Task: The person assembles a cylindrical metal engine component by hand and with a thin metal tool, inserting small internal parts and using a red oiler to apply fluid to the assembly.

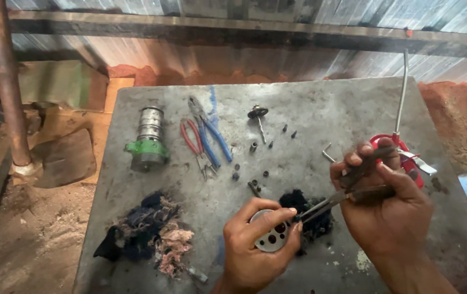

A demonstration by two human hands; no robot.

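Far left of the metal table (320,109): a steel cylinder with a green base (148,139), standing upright. Below it, near the front edge, a heap of dark and pink rags (146,234). Next right, 2 pairs of pliers, red-handled (192,142) and blue-handled (209,130), lying side by side. Loose small bolts and bushings (255,163) scattered mid-table; a black-capped pin (258,117) behind them.

Left hand (255,247): fingers curled tight around a round metal disc with holes (271,234), held just above the table by a dark rag (312,215).

Right hand (389,209): fingers closed on the handles of long-nosed pliers (348,190), tips at the disc's edge. Red oil can (399,149) behind the hand.

Judgement: brace the disc firmly and keep the plier tips square to the hole so they don't slip.
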